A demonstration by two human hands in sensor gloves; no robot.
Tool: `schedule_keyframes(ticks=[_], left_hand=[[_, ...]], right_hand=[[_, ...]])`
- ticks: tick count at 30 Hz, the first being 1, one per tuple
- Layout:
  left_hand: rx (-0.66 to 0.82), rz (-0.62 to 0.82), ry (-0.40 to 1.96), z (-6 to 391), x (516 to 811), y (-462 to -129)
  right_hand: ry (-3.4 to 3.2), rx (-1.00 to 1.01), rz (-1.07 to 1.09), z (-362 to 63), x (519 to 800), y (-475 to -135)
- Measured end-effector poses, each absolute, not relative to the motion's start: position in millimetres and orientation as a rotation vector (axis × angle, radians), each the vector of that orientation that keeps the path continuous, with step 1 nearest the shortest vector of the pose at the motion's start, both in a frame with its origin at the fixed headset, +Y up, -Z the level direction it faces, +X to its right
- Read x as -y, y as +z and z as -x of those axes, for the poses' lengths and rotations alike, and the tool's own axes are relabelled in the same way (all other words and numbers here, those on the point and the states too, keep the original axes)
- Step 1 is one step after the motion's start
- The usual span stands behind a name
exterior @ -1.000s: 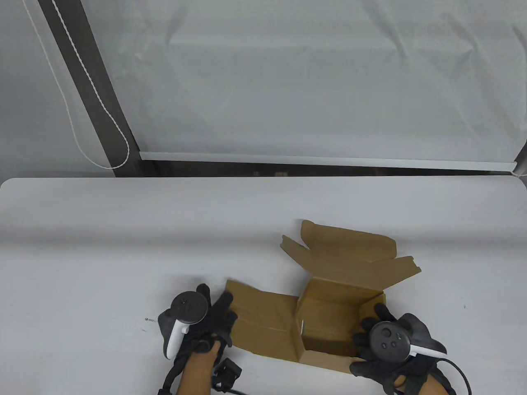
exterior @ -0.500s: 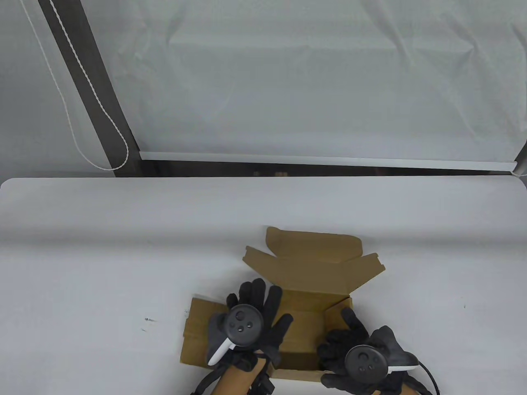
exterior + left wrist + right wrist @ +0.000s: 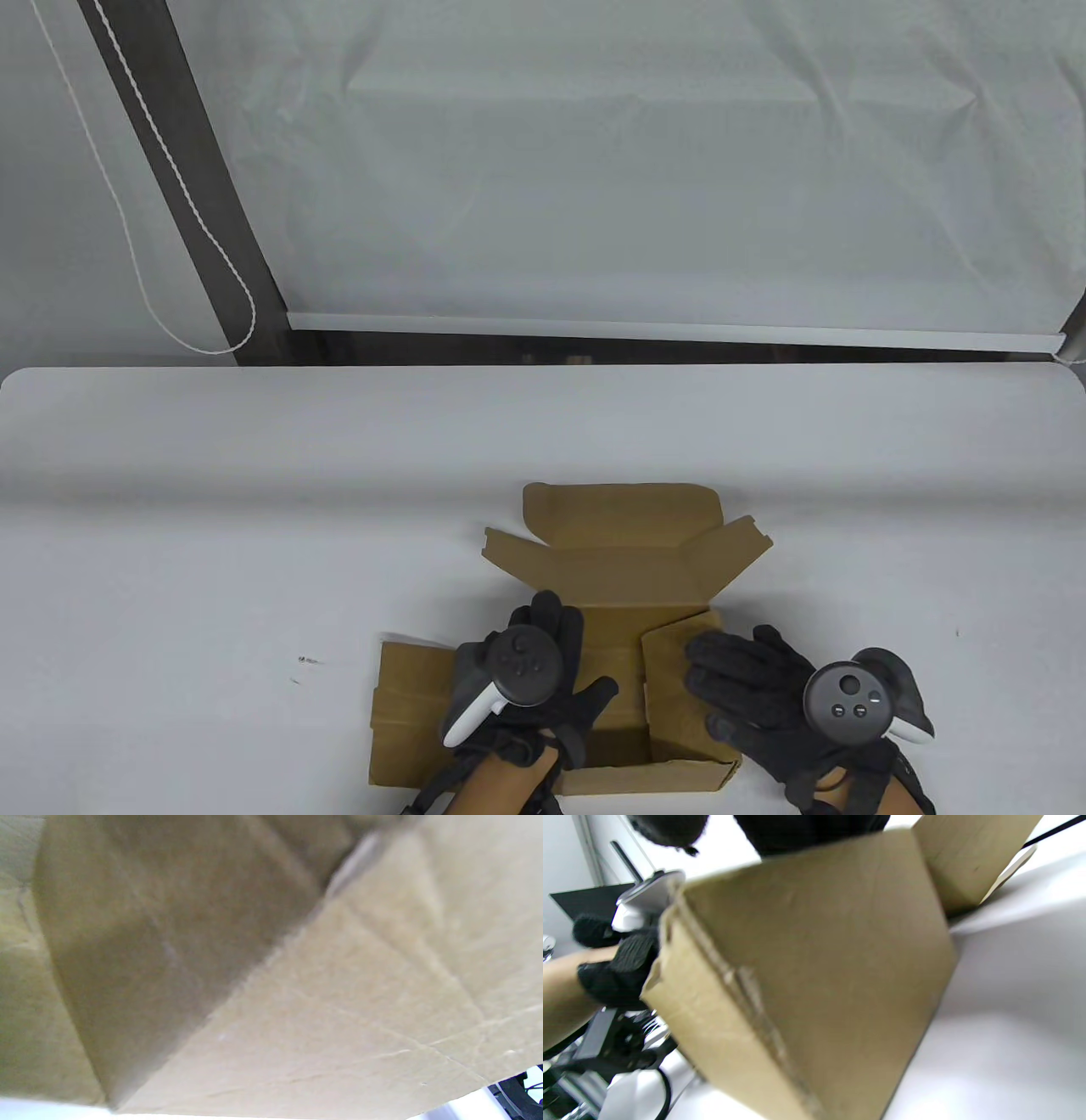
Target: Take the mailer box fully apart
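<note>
**Half-opened mailer box under two gloved hands**

Brown box (image 3: 594, 577) near the table's (image 3: 212, 509) front edge, right of centre, lid open toward the far edge. Left hand (image 3: 526, 679) flat with fingers spread on the unfolded left panel. Right hand (image 3: 764, 705) spread over the right wall, pressing it inward. Palms hidden. Left wrist view filled with blurred cardboard. No legible writing.

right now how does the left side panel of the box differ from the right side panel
The left side panel lies folded out flat on the table, and the left hand is past it, over the box floor. The right side panel is still raised and tilted, with the right hand on it. Both are plain brown cardboard of one mailer box.
</note>
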State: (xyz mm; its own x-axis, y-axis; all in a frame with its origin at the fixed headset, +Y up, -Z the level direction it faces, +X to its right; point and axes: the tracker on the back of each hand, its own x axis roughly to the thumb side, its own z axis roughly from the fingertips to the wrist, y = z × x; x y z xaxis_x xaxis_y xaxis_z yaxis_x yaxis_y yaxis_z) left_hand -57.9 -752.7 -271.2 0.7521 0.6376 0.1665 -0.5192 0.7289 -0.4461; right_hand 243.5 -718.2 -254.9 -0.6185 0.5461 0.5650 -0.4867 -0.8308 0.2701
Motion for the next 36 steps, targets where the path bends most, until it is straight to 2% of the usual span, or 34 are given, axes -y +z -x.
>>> schedule_keyframes(ticks=[5, 7, 10, 13, 15, 18, 24, 26, 29, 32, 36], left_hand=[[0.313, 0.388, 0.667, 60.4, 752.7, -271.1], [0.304, 0.387, 0.674, 61.6, 752.8, -271.1], [0.281, 0.38, 0.697, 65.4, 752.8, -271.6], [0.28, 0.383, 0.713, 67.4, 753.3, -271.7], [0.283, 0.383, 0.709, 66.8, 753.2, -271.5], [0.287, 0.385, 0.702, 65.6, 753.1, -271.7], [0.287, 0.386, 0.702, 65.7, 753.3, -271.9], [0.287, 0.386, 0.701, 65.6, 753.3, -272.1], [0.288, 0.387, 0.702, 65.6, 753.4, -272.1], [0.297, 0.385, 0.702, 65.2, 753.1, -271.9], [0.297, 0.386, 0.695, 64.7, 752.9, -271.9]], right_hand=[[2.448, -0.115, -0.679, -270.9, 723.9, -263.1], [2.46, -0.178, -0.593, -280.9, 732.2, -266.8], [2.565, -0.336, -0.381, -297.4, 746.5, -272.5], [2.638, -0.734, -0.224, -311.8, 767.7, -277.5], [2.632, -0.622, -0.224, -314.8, 762.7, -278.3], [2.638, -0.323, -0.297, -308.7, 746.4, -275.7], [2.343, 0.096, -0.637, -266.9, 718.7, -258.0], [2.307, 0.099, -0.719, -251.9, 715.9, -253.2], [2.409, -0.081, -0.804, -233.1, 720.9, -249.6], [2.541, -0.19, -0.73, -234.9, 733.8, -255.0], [2.514, -0.143, -0.604, -245.5, 738.7, -260.5]])
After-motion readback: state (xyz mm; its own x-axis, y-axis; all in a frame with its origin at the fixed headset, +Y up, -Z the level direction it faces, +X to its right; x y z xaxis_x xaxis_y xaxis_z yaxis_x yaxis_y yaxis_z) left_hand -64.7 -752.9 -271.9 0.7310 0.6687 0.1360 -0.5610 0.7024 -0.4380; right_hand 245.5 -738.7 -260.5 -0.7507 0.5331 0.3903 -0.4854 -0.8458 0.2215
